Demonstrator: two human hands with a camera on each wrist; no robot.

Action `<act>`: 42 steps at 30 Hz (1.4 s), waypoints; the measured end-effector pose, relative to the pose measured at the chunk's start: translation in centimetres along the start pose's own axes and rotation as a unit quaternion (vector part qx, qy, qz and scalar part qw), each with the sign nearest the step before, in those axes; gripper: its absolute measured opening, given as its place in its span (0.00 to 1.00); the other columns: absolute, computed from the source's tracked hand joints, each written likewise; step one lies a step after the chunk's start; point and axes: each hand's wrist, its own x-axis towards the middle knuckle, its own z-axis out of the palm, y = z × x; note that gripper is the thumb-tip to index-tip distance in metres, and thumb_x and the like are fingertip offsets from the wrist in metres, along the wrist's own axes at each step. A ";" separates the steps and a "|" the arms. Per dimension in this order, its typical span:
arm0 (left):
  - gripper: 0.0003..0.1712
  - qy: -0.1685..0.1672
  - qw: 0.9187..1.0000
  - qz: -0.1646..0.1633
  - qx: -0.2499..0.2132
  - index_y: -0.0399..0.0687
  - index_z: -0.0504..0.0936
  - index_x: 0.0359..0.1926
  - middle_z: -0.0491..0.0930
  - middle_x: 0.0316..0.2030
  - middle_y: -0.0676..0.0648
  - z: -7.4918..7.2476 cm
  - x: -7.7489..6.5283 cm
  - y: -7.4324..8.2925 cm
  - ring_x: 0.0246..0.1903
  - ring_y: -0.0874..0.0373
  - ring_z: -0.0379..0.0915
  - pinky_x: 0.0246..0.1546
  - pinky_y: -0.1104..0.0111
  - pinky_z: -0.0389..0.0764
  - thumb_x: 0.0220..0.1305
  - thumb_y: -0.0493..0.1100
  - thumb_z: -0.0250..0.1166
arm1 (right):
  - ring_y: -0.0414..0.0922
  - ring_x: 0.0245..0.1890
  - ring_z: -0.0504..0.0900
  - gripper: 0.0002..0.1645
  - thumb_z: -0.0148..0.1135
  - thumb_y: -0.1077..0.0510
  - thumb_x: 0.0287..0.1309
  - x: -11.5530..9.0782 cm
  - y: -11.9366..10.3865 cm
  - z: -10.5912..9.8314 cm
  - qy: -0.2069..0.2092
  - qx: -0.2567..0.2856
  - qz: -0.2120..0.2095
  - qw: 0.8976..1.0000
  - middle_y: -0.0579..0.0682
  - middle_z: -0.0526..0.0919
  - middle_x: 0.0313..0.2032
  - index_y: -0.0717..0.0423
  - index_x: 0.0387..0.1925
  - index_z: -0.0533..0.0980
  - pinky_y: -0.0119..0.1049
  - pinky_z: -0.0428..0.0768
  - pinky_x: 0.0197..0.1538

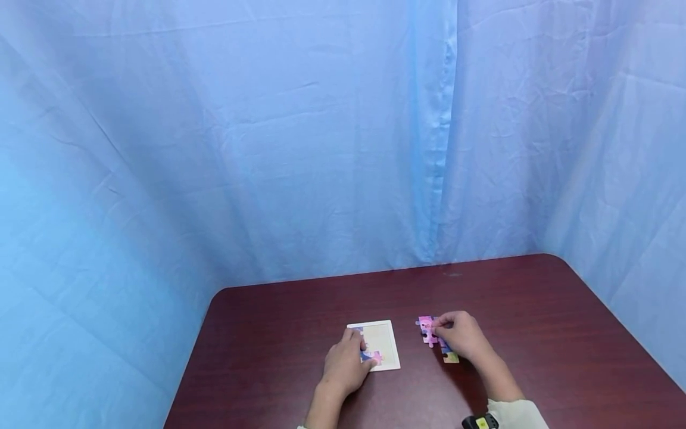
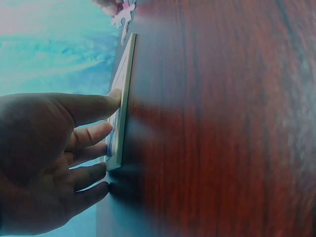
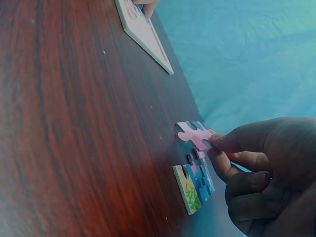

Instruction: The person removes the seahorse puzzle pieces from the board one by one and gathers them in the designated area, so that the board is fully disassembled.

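My left hand (image 1: pixel 344 364) rests at the left side of a square, white-rimmed puzzle tray (image 1: pixel 395 345). Its thumb presses the near rim, while the fingers lie loosely along the left edge. Inside the tray, a few fitted pieces show along the left and near sides, including a pink piece (image 1: pixel 377 356); the hand partly covers them. To the right of the tray, my right hand (image 1: pixel 463 335) pinches a pink jigsaw piece (image 3: pixel 196 137) between thumb and index finger. Just beneath it are more loose jigsaw pieces, among them a yellow-green one (image 3: pixel 187 192) beside blue ones.
Everything stands on a dark red-brown wooden table (image 1: pixel 289 322) with rounded far corners. Light blue curtains (image 1: pixel 321 149) hang behind it and at both sides. A black watch-like band (image 1: pixel 479 422) is on the right wrist.
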 end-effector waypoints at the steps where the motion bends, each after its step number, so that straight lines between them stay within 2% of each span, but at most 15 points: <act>1: 0.21 0.000 1.000 0.000 0.000 0.51 0.77 0.38 0.74 0.41 0.51 0.0 0.0 0.0 0.27 0.57 0.73 0.32 0.62 0.74 0.57 0.54 0.80 | 0.44 0.32 0.78 0.05 0.71 0.59 0.65 0.0 0.0 0.0 0.000 0.000 0.001 1.000 0.54 0.88 0.37 0.58 0.38 0.88 0.35 0.78 0.36; 10: 0.21 -0.004 1.000 -0.004 0.001 0.51 0.77 0.38 0.74 0.41 0.51 -0.1 0.0 0.0 0.28 0.57 0.73 0.32 0.62 0.75 0.58 0.54 0.79 | 0.43 0.30 0.78 0.06 0.69 0.60 0.66 0.1 0.2 0.3 0.001 0.008 0.003 1.000 0.55 0.89 0.38 0.58 0.39 0.88 0.35 0.77 0.34; 22: 0.21 0.002 1.000 -0.001 0.002 0.51 0.76 0.38 0.74 0.41 0.51 0.0 0.0 0.0 0.28 0.56 0.74 0.32 0.61 0.75 0.57 0.54 0.80 | 0.43 0.32 0.78 0.11 0.66 0.57 0.68 0.2 0.5 0.3 0.014 0.003 -0.006 1.000 0.55 0.90 0.40 0.60 0.42 0.88 0.36 0.77 0.36; 25: 0.21 -0.001 1.000 -0.001 0.000 0.51 0.77 0.38 0.74 0.41 0.51 0.0 0.0 0.0 0.28 0.56 0.74 0.32 0.61 0.75 0.57 0.54 0.80 | 0.41 0.31 0.79 0.11 0.67 0.57 0.68 0.0 0.1 0.4 0.015 0.007 -0.015 1.000 0.53 0.90 0.37 0.60 0.42 0.89 0.35 0.77 0.36; 30: 0.20 0.000 1.000 0.004 -0.004 0.52 0.77 0.36 0.74 0.40 0.52 0.0 0.0 -0.1 0.29 0.55 0.76 0.33 0.60 0.76 0.57 0.53 0.80 | 0.43 0.22 0.82 0.09 0.66 0.60 0.67 -0.4 -0.8 1.1 0.006 0.059 -0.009 0.998 0.51 0.86 0.23 0.62 0.42 0.87 0.34 0.78 0.26; 32: 0.19 0.001 1.000 0.005 -0.007 0.52 0.78 0.36 0.74 0.40 0.52 0.0 0.0 -0.1 0.29 0.54 0.76 0.34 0.60 0.77 0.57 0.53 0.80 | 0.44 0.20 0.83 0.09 0.66 0.61 0.67 -0.6 -1.2 1.5 0.004 0.081 -0.012 0.997 0.53 0.86 0.22 0.62 0.42 0.87 0.33 0.78 0.23; 35: 0.19 0.002 1.000 0.005 -0.010 0.52 0.78 0.35 0.75 0.40 0.52 0.0 0.0 -0.1 0.29 0.54 0.77 0.34 0.60 0.77 0.57 0.53 0.80 | 0.41 0.27 0.86 0.06 0.68 0.62 0.65 -0.8 -1.6 2.3 0.011 0.069 -0.047 0.996 0.56 0.90 0.34 0.60 0.40 0.88 0.31 0.82 0.31; 39: 0.19 0.002 1.000 0.007 -0.011 0.53 0.78 0.35 0.75 0.40 0.52 -0.1 0.0 -0.1 0.30 0.54 0.77 0.34 0.60 0.77 0.56 0.53 0.80 | 0.36 0.23 0.81 0.05 0.67 0.64 0.65 -1.0 -2.1 3.4 -0.012 0.057 -0.093 0.994 0.56 0.89 0.28 0.58 0.36 0.88 0.28 0.79 0.35; 42: 0.18 0.002 1.000 0.012 -0.010 0.53 0.79 0.35 0.75 0.41 0.53 -0.1 0.0 -0.1 0.31 0.55 0.77 0.34 0.60 0.77 0.57 0.53 0.80 | 0.35 0.16 0.73 0.05 0.66 0.64 0.65 -1.3 -2.5 4.2 -0.037 0.063 -0.110 0.991 0.51 0.80 0.15 0.59 0.36 0.87 0.29 0.74 0.28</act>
